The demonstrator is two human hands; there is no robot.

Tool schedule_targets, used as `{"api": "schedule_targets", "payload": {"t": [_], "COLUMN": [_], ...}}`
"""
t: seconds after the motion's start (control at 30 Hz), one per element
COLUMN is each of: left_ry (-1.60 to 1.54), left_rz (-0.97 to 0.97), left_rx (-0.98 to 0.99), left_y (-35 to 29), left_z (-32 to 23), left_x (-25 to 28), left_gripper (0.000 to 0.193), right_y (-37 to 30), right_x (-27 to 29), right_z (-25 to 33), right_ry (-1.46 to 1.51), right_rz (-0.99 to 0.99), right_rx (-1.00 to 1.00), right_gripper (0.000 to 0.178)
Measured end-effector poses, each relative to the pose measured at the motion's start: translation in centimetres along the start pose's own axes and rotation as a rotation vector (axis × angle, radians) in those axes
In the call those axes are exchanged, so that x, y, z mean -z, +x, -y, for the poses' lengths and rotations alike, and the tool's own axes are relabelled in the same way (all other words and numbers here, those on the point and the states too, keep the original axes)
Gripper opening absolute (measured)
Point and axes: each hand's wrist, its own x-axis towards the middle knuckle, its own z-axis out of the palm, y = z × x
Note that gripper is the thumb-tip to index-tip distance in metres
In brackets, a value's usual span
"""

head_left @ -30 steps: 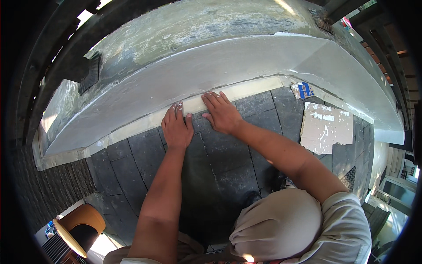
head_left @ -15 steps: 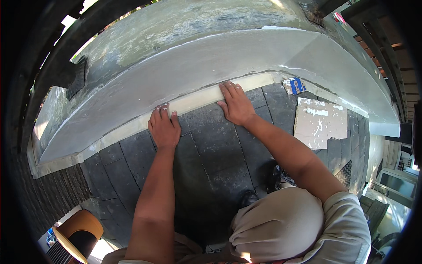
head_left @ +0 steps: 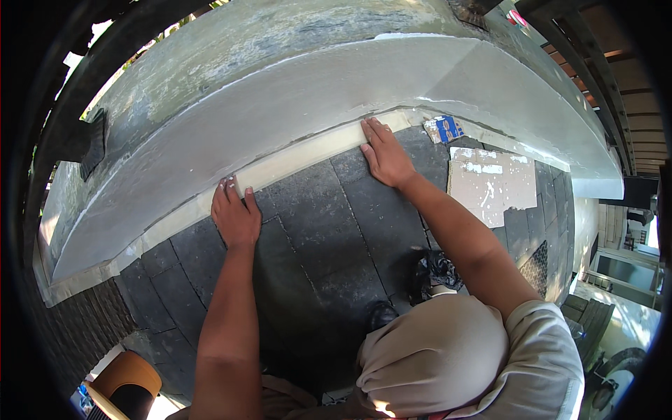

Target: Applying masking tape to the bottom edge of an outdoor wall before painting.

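A cream strip of masking tape (head_left: 308, 155) runs along the foot of the low grey wall, where it meets the dark floor tiles. My left hand (head_left: 236, 215) lies on the strip toward its left part, fingertips by the wall and thumb out to the side. Farther right, the fingers of my right hand (head_left: 388, 157) rest flat on the same strip close to its right end. Both hands have their fingers stretched out and grip nothing. The tape under the fingers is hidden.
The low wall (head_left: 280, 105) curves across the far side. Right of my right hand lie a blue-and-white torn packet (head_left: 444, 129) and paint-spotted cardboard (head_left: 492, 185). A black plastic bag (head_left: 434, 271) sits near my knee. An orange-brown chair (head_left: 126, 378) stands lower left.
My hands have moved farther apart along the tape strip, the left one leftward and the right one rightward. The view has shifted slightly.
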Motion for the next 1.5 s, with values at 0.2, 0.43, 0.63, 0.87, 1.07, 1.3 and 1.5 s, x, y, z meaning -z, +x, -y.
{"api": "schedule_targets", "payload": {"t": [0.2, 0.43, 0.63, 0.87, 1.07, 1.3, 1.5], "left_ry": [0.038, 0.047, 0.037, 0.007, 0.016, -0.007, -0.021], "left_rz": [-0.027, -0.044, -0.047, -0.038, -0.042, 0.005, 0.012], "left_rx": [-0.019, -0.028, -0.037, -0.026, -0.033, -0.039, -0.069], "left_y": [-0.2, -0.2, -0.1, -0.1, -0.3, 0.7, 0.3], "left_z": [0.2, 0.1, 0.1, -0.1, 0.2, -0.4, 2.7], "left_x": [-0.4, -0.7, -0.5, -0.2, 0.0, 0.5, 1.5], "left_gripper": [0.046, 0.047, 0.047, 0.047, 0.047, 0.046, 0.046], "right_y": [-1.3, -0.6, 0.1, 1.0, 0.6, 0.5, -0.1], "right_x": [0.1, 0.3, 0.6, 1.4, 1.5, 1.2, 0.7], "right_z": [-1.1, -1.3, -0.6, -1.6, -2.1, -1.4, -0.4], "right_ry": [-0.131, -0.222, -0.268, -0.284, -0.311, -0.312, -0.227], "right_rz": [-0.017, 0.042, 0.056, 0.043, 0.096, 0.081, 0.102], "right_rx": [-0.102, -0.200, -0.259, -0.462, -0.412, -0.314, -0.242], "right_gripper": [0.061, 0.065, 0.063, 0.063, 0.062, 0.064, 0.067]}}
